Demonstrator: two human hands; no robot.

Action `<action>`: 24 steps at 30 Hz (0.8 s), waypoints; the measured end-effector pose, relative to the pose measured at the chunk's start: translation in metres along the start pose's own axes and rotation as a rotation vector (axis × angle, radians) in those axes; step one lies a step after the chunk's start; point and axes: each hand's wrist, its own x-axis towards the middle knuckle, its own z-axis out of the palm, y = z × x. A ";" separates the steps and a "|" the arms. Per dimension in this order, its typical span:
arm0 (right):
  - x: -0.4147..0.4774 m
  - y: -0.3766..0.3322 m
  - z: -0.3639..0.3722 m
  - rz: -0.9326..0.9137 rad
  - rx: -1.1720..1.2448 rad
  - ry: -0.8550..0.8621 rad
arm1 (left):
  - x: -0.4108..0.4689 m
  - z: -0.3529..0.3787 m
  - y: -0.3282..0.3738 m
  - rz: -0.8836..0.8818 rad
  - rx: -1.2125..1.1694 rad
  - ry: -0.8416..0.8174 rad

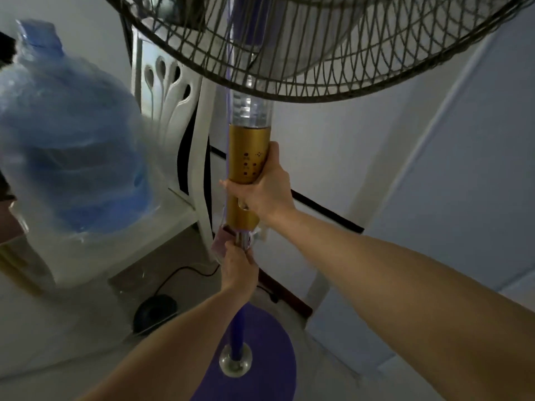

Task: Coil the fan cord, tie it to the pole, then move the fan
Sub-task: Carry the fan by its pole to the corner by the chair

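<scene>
Fan (pixel 318 53) upright, both hands on it: right hand (pixel 260 189) wrapped round the gold column (pixel 246 146), left hand (pixel 238 270) clenched on the pole (pixel 236 334) just below. Pale bundle (pixel 256 235) between grips, probably the cord. Move step, I judge; next I lift straight, base (pixel 266 371) clearing jug (pixel 72 154) and chair (pixel 179 91) left.

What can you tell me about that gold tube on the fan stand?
The gold tube is a smooth, metallic-looking cylinder standing roughly upright on the fan's stand, below a clear section and above the thin pole. Small dark dots mark its front. The right hand wraps around its middle; the left hand grips the pole just beneath it.
</scene>
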 end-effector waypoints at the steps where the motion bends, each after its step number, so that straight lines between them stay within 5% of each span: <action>1: 0.003 0.007 0.000 -0.011 -0.004 0.004 | 0.007 0.006 -0.003 0.018 -0.014 -0.003; 24: 0.012 0.106 0.025 -0.138 0.052 0.077 | 0.072 0.071 -0.071 0.233 -0.047 0.015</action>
